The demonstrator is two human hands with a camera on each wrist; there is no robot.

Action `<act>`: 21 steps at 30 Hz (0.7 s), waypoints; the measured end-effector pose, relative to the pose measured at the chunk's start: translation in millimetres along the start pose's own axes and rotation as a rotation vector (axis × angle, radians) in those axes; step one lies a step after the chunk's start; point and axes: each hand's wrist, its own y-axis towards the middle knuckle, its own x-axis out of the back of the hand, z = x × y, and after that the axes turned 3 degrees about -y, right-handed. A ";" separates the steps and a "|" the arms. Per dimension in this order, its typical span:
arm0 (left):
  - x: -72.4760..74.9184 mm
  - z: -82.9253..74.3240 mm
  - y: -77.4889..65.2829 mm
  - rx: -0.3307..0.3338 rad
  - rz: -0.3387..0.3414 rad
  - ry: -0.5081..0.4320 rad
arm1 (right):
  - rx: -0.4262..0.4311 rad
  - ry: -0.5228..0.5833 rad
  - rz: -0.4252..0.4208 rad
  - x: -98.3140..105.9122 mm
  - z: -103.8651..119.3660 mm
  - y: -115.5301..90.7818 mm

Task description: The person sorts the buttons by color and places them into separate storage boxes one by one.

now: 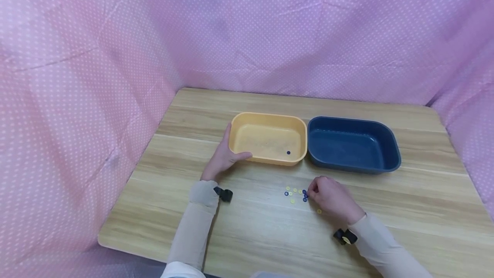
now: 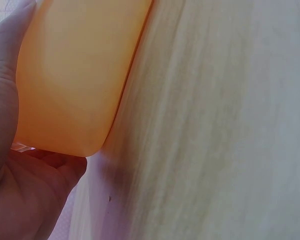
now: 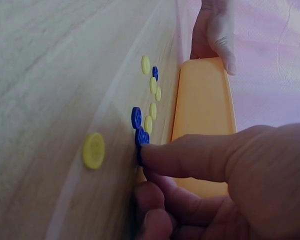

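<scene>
Head view: blue buttons (image 1: 305, 196) lie on the counter (image 1: 254, 231) just left of your right hand (image 1: 333, 198), the nearer; whether its grip pinches one, I can't tell. Your left hand (image 1: 224, 155) clasps the yellow tub (image 1: 258, 137).

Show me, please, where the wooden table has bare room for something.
The wooden table is bare right of the rectangular dark-blue plastic bin and left of the left hand. It is crowded by the right hand, with small round blue buttons and yellow buttons.
</scene>
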 end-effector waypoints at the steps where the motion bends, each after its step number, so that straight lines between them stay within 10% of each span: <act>1: 0.0 -0.3 -0.1 0.000 0.001 0.000 | -0.001 0.007 0.003 -0.1 -0.3 0.0; 12: -0.5 -0.7 -0.2 0.008 0.000 -0.004 | 0.026 -0.038 -0.048 -2.1 0.5 -1.4; 21: 0.2 -2.0 -0.4 0.026 0.002 0.006 | 0.117 -0.331 -0.176 -8.2 8.3 -11.2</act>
